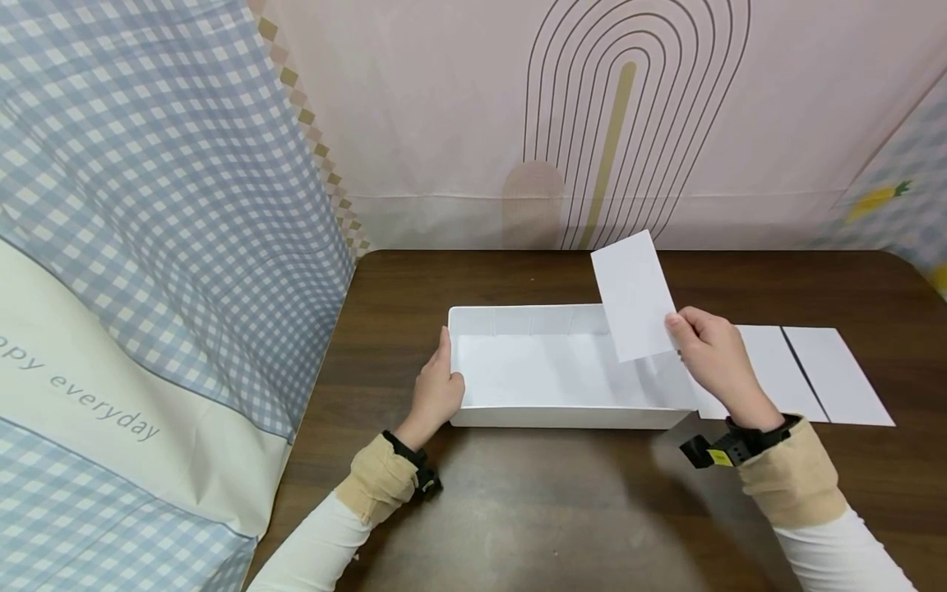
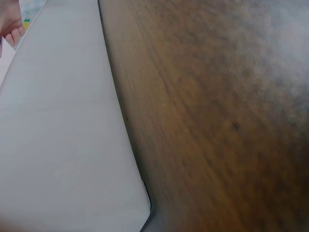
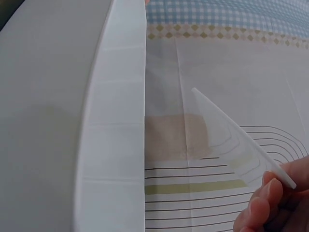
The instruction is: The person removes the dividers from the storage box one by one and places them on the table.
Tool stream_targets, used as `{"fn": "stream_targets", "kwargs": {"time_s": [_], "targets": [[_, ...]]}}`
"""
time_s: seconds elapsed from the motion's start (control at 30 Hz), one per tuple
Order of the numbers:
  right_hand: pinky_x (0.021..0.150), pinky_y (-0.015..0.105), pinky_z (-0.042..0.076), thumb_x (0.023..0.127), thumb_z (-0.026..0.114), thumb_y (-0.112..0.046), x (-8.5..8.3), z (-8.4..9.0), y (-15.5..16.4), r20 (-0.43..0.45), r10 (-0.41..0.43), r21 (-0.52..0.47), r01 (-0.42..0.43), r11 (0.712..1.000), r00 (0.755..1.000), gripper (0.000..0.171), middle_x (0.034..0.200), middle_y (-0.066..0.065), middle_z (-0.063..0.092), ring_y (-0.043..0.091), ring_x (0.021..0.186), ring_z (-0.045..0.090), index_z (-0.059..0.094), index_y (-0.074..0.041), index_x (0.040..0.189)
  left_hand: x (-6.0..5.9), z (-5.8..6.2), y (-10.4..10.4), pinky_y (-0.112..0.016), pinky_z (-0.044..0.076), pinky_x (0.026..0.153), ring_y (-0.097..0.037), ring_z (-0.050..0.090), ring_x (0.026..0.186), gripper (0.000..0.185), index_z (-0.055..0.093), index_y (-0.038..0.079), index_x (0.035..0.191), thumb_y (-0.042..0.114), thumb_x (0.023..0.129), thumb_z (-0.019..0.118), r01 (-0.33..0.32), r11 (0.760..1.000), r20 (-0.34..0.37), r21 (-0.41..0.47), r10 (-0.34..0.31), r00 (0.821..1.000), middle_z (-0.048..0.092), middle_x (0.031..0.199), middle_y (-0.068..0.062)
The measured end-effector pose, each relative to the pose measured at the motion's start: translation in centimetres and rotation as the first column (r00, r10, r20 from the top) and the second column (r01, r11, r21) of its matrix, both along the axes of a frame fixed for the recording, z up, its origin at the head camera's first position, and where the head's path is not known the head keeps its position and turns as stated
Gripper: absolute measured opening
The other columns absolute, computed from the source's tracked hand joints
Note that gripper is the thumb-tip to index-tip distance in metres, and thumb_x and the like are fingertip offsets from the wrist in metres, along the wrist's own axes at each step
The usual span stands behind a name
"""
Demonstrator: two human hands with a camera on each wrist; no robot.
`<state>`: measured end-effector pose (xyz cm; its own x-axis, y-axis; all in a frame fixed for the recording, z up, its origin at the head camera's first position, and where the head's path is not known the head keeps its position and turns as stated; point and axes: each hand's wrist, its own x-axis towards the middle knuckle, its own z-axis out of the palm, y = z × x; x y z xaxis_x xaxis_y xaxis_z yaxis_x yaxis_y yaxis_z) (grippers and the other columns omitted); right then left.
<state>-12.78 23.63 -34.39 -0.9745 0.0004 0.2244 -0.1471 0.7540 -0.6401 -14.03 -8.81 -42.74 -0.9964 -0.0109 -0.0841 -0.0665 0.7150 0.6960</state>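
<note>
Here, card: a white card (image 1: 634, 296) is held upright and a little tilted above the right end of the tray, its long axis running up and slightly away toward the backdrop; in the right wrist view it shows as a thin edge (image 3: 241, 135).
Right hand: the card's lower right corner is pinched by the right hand (image 1: 713, 353), fingers (image 3: 263, 205) curled on it; this hand is plainly the nearer one to the card.
Card to tray: the card's lower edge hangs over the open tray, whether touching the inside or just clear of it cannot be told.
Tray: a shallow white tray (image 1: 562, 415) lies on the table, long axis left to right, its inside seen as bare white; small notches are seen along the far wall.
Left hand: the tray's left end wall is held by the left hand (image 1: 436, 395), fingers bent over the rim.
Left wrist view: only the tray's outer wall (image 2: 63, 145) and blurred wood are shown.
Spare cards: two more white cards (image 1: 806, 374) lie flat just right of the tray, side by side with a narrow gap.
Table: dark wood (image 1: 547, 510), with open room in front of the tray and behind it.
Edges: a checked cloth (image 1: 148, 247) hangs at the table's left edge; a pink backdrop (image 1: 444, 107) closes the far edge.
</note>
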Motion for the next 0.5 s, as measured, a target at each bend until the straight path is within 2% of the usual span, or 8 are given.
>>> {"fn": "stream_targets", "kwargs": {"time_s": [0.17,0.3,0.5], "targets": [[0.045,0.026,0.031,0.094,0.039,-0.027,-0.1,-0.1,0.3,-0.011,-0.013,0.001,0.013,1.000,1.000,0.036,0.054,0.005,0.047,0.007,0.048,0.040,0.054,0.000,0.076,0.0,-0.1,0.0,-0.034,0.038,0.073,-0.029,0.053,0.091,0.069,0.010,0.010,0.143,0.000,0.081,0.038,0.003,1.000,-0.001,0.000,-0.003,1.000,0.026,0.144,-0.011],[0.045,0.026,0.032,0.094,0.039,-0.027,-0.1,0.0,0.6,-0.014,-0.027,0.003,0.027,1.000,1.000,0.036,0.055,0.005,0.048,0.005,0.048,0.040,0.055,0.000,0.077,0.0,0.0,0.0,-0.034,0.038,0.075,-0.028,0.052,0.097,0.069,0.010,0.010,0.143,0.000,0.080,0.037,0.002,1.000,0.001,0.005,-0.002,1.000,0.026,0.144,-0.011],[0.044,0.026,0.032,0.093,0.038,-0.029,-0.2,0.0,1.3,-0.003,-0.060,0.010,0.060,0.998,0.998,0.037,0.056,0.007,0.050,0.006,0.048,0.040,0.055,0.001,0.078,0.0,0.0,0.0,-0.033,0.038,0.071,-0.028,0.052,0.083,0.069,0.010,0.009,0.143,0.000,0.080,0.038,0.003,1.000,-0.004,-0.001,-0.003,1.000,0.027,0.144,-0.011]]}}
